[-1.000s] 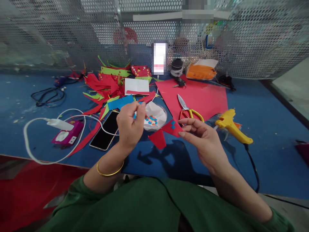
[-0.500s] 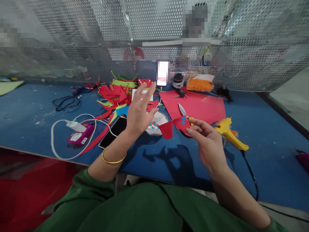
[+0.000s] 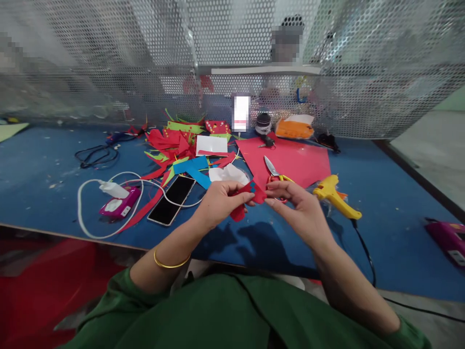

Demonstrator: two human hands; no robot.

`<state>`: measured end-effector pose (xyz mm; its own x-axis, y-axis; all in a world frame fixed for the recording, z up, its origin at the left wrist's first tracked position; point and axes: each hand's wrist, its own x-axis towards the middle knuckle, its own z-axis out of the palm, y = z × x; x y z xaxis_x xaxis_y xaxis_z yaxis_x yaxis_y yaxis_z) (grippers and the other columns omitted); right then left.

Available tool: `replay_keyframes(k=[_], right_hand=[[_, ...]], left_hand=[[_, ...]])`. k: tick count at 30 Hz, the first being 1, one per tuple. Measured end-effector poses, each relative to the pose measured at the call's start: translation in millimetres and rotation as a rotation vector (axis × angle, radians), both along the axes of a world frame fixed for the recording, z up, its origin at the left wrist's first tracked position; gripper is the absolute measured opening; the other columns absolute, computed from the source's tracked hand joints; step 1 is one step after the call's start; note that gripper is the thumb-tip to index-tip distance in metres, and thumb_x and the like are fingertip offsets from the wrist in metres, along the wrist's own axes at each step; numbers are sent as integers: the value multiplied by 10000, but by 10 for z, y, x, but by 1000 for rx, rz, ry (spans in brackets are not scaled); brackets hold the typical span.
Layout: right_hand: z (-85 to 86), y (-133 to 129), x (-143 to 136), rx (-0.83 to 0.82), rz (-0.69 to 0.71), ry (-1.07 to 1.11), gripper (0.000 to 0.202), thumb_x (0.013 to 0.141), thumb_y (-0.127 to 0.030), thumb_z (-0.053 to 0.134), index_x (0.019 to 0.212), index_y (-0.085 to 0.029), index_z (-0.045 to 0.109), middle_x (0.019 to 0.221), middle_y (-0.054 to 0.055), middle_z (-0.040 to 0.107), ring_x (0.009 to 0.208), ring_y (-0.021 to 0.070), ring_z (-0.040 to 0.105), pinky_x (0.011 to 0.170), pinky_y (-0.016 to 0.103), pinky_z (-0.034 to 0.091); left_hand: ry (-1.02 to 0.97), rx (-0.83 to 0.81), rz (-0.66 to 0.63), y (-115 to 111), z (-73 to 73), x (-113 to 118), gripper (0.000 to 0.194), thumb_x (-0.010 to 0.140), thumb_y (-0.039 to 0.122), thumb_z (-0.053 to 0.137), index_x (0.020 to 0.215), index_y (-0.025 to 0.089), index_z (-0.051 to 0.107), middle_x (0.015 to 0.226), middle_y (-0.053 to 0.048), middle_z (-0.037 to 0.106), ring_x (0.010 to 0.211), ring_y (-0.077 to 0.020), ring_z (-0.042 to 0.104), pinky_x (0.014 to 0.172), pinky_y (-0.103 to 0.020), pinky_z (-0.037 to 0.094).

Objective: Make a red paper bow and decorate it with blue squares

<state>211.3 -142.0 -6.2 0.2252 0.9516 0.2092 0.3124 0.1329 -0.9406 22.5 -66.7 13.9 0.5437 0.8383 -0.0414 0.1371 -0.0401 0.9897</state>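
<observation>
Between my two hands is a small red cut-out piece with blue squares on it. My left hand pinches its left side between thumb and fingers, and a red flap hangs below those fingers. At the piece's right edge, the thumb and fingertips of my right hand close on it. Just behind my right fingers lie scissors with yellow and red handles, partly covered by the hand. A bowl with white paper stands behind my left hand, which hides its front.
A yellow glue gun with a black cord lies at right. Behind are a red sheet, an orange packet and a lit phone. Leftward lie red scraps, a dark phone and a purple power socket with white cable.
My left hand has come down from its raised, spread position and taken hold of the red piece. The right hand has shifted slightly left with the piece, which has turned.
</observation>
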Motion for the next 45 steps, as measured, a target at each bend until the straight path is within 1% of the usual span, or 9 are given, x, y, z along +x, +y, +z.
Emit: replay_keyframes(k=[3,6,12,20,28,31,35,38,45], right_hand=[[145,-142,372,77,-239,-595,371,882,-464,661,1156,-214,671,1147,173,734,1052,353,678,868,491,475],[174,-241,806,-135,-489,-1089,453,931,-447,577,1227,-114,657,1167,299,692,1057,431,663,791,497,445],[-62,-256,1239,-629,-354,-1371,455,968,-450,513,1230,-108,660,1128,233,714,961,376,703,696,411,436],[-72,-211,1319,-489,-255,-1370,316,912,-348,552,1061,-123,716,977,201,716,840,324,682,635,371,354],[-148,-239,1399,-286,-409,-1218,323,809,-401,703,965,-123,752,835,134,686,749,251,644,624,356,420],[-144,-343,1338,-96,-565,-999,336,719,-343,787,988,-145,750,885,140,711,838,286,667,689,398,463],[-96,-424,1019,252,-679,-289,291,725,-327,810,986,-216,747,905,93,711,764,240,668,691,407,490],[-15,-337,656,447,-452,49,163,804,-255,762,964,-236,743,929,56,695,789,216,667,779,412,537],[4,-42,167,174,70,-236,184,932,-327,637,1099,-282,700,988,25,741,691,153,667,609,281,562]], left_hand=[[-79,-137,8,18,-20,-38,97,833,220,707,749,172,714,685,-49,765,464,-103,635,461,-206,522],[-127,-194,-23,39,-39,-72,110,831,197,695,726,168,707,684,-47,761,467,-94,638,463,-193,521],[-78,-314,-54,14,-53,-91,114,797,243,735,769,139,695,723,-36,755,514,-94,660,503,-196,530],[-36,-332,-77,-52,-7,-61,102,748,211,749,784,123,715,723,-45,737,544,-103,651,577,-237,536],[-62,-301,-7,-40,-33,-43,115,747,183,762,840,133,717,587,11,669,504,-81,622,516,-184,506],[-67,-294,-1,-11,-7,-31,176,773,177,744,937,116,720,613,11,683,503,-79,630,517,-182,515],[-100,-240,73,76,87,-2,451,731,175,791,1162,139,664,716,11,728,550,-107,679,562,-220,559],[-107,-154,112,178,134,16,387,707,212,821,1059,147,673,724,-2,746,589,-131,704,610,-246,579],[-76,-136,121,373,22,-54,214,724,288,824,859,155,725,752,-25,775,634,-133,709,623,-223,563]])
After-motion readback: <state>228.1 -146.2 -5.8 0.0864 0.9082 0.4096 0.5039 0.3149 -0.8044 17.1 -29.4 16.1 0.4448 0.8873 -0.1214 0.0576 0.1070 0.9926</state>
